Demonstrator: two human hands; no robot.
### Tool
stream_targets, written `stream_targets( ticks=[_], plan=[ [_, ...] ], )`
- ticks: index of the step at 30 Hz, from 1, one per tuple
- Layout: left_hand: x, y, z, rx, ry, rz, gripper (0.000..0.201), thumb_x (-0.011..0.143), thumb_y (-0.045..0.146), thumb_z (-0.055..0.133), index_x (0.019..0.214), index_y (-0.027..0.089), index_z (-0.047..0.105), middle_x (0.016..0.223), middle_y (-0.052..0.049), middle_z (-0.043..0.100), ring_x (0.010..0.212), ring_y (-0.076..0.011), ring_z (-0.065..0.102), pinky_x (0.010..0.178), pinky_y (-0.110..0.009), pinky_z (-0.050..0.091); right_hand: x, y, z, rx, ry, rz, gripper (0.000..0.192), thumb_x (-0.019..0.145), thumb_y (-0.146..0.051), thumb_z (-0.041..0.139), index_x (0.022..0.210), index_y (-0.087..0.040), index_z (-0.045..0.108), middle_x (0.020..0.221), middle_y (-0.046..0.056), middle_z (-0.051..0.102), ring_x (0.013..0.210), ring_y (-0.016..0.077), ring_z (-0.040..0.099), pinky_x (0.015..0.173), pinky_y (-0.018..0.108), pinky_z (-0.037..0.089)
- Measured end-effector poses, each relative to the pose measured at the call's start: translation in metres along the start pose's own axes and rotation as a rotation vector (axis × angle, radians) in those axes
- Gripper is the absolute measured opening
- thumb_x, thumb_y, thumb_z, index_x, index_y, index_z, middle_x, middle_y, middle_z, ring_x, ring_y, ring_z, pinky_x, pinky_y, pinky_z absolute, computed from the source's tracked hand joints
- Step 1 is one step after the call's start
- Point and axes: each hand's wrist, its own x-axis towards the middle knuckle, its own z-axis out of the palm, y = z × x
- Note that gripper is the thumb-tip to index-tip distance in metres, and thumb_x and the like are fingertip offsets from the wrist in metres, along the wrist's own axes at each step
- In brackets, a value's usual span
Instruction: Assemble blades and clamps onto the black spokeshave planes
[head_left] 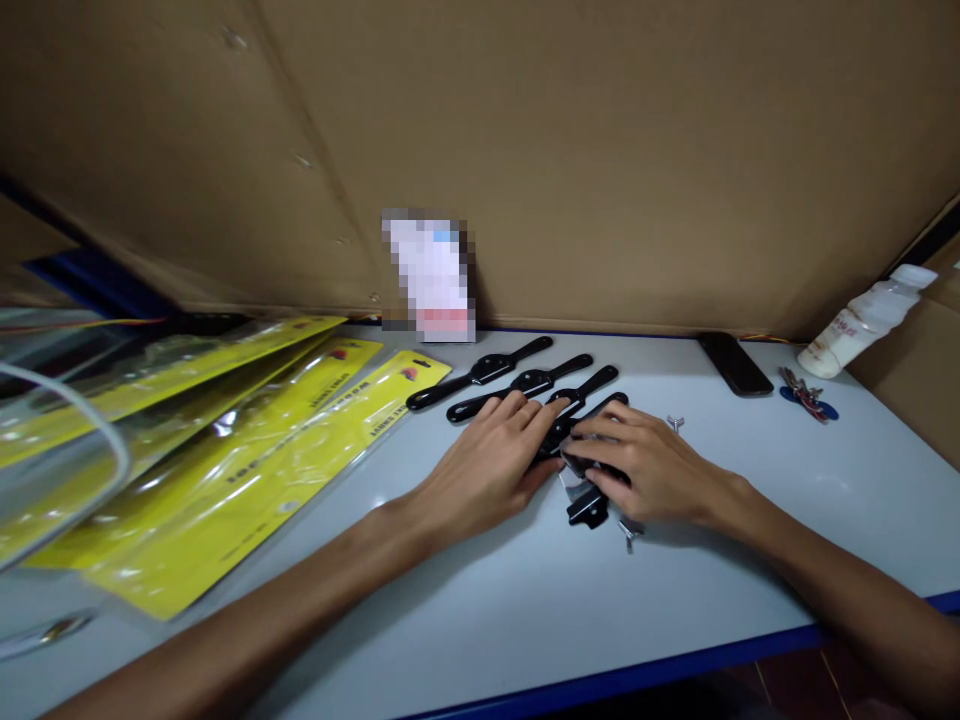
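Several black spokeshaves lie side by side at a slant on the table, such as the leftmost spokeshave (491,369) and the second spokeshave (534,381). My left hand (502,440) is closed on a spokeshave (559,436) nearer to me, its thumb below and its fingers across the top. Close against it, my right hand (637,455) has its fingers bent around a small dark metal plate (575,462); they partly hide it. Just below lies a black metal cap (589,508). Silver wing screws flank my right hand: an upper wing screw (676,424) and a lower wing screw (628,535).
Yellow blister packs (300,480) overlap at the left, near a white cable (112,440). A phone (735,364), keys (806,395) and a plastic bottle (862,325) stand or lie at the back right. Behind the table (525,620) rises a cardboard wall (600,160), with a pixelated item leaning there.
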Motion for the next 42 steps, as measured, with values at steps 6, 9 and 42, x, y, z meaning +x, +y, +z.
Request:
stream_targets(
  ticks=[6,9,42],
  plan=[
    [-0.002,-0.001,0.003,-0.061,-0.006,-0.065,0.050,0.092,0.022,0.057,0.141,0.020,0.044,0.108,-0.010,0.068,0.102,-0.0294,0.055,0.086,-0.044,0.044,0.001,0.013,-0.003,-0.013,0.045,0.061,0.022,0.094,-0.017,0.055,0.099,-0.021,0.075,0.096,0.007,0.073,0.096,0.0241,0.056,0.084,0.040,0.047],
    [-0.002,-0.001,0.008,-0.107,0.024,-0.059,0.047,0.093,0.022,0.055,0.139,0.021,0.046,0.111,-0.009,0.067,0.103,-0.0288,0.055,0.086,-0.045,0.044,0.003,0.029,-0.001,-0.068,0.083,0.127,0.027,0.093,-0.016,0.056,0.114,-0.022,0.071,0.113,0.008,0.071,0.106,0.0267,0.054,0.090,0.043,0.045],
    [0.001,0.028,-0.001,-1.176,-0.099,-0.602,0.041,0.093,0.060,0.040,0.074,0.024,0.043,0.037,0.012,0.034,0.031,-0.0076,0.026,0.037,-0.022,0.021,-0.007,0.036,-0.059,0.073,0.419,0.391,0.004,0.088,-0.018,0.065,0.092,-0.019,0.067,0.094,0.004,0.066,0.086,0.0190,0.061,0.076,0.032,0.047]
  ],
)
